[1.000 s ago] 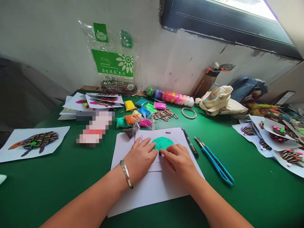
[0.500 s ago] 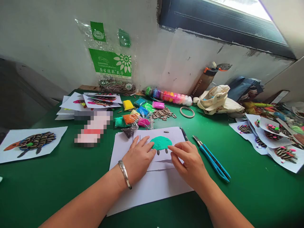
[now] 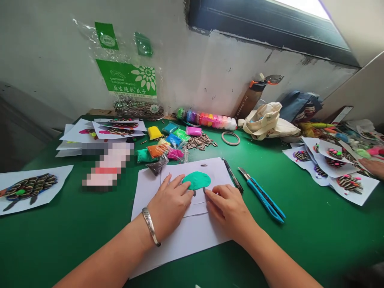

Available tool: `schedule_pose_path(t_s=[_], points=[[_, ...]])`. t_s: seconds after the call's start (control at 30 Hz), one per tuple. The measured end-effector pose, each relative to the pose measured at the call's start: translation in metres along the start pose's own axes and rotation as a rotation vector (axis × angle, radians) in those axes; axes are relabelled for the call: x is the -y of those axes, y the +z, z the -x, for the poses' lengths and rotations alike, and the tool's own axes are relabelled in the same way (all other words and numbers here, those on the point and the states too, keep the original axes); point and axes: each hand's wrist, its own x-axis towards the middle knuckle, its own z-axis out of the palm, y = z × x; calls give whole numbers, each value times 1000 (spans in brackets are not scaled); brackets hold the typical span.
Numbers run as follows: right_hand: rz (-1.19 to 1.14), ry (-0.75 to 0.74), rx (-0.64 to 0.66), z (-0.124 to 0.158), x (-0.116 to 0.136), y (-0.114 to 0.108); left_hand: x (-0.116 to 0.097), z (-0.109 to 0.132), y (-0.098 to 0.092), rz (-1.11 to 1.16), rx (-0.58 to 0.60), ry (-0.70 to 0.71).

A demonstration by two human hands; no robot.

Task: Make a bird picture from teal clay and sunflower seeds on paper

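A flat green clay disc [image 3: 196, 180] lies on a small white sheet [image 3: 210, 170] atop a stack of white paper [image 3: 186, 240]. Two dark sunflower seeds poke out under the disc's near edge. My left hand [image 3: 169, 204], with a silver bracelet on the wrist, rests flat on the paper, fingers spread, fingertips at the disc's left edge. My right hand [image 3: 229, 208] lies just right of it, its forefinger stretched to the seed at the disc's lower right edge; whether it pinches the seed is unclear.
Small bags of coloured clay [image 3: 163, 146] and loose sunflower seeds [image 3: 201, 142] lie behind the paper. A black pen [image 3: 232, 178] and blue utility knife [image 3: 262, 196] lie to the right. Finished seed pictures sit left [image 3: 28, 188] and right [image 3: 336, 168]. Another person's hand [image 3: 373, 168] shows at the right edge.
My right hand drew back from the disc, uncovering two seeds under its edge, then returned its forefinger to the right-hand seed. The left hand stayed on the paper. The view shifted slightly.
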Motion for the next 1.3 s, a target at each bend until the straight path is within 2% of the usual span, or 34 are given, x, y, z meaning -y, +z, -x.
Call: schedule_pose_path(t_s=[0.33, 0.43, 0.6, 0.7, 0.8, 0.93, 1.1, 1.2, 1.3], points=[[21, -28, 62, -10, -7, 2, -1, 0, -5, 19, -7, -7], [35, -54, 43, -10, -6, 5, 0, -1, -7, 21, -15, -12], [-133, -15, 1, -10, -16, -2, 5, -1, -12, 30, -16, -42], [-199, 45, -6, -26, -26, -14, 11, -1, -13, 36, -15, -61], [-98, 46, -19, -53, -34, -19, 16, -1, -14, 40, 12, -84], [1, 66, -18, -83, -41, -3, 20, -1, -14, 45, 48, -108], [122, -18, 63, -96, -45, 23, 20, -2, -12, 58, 52, -103], [141, -11, 57, -100, -44, 25, 18, -2, -12, 62, 57, -105], [165, 16, 4, -100, -42, 16, 16, -2, -13, 70, 31, -98]])
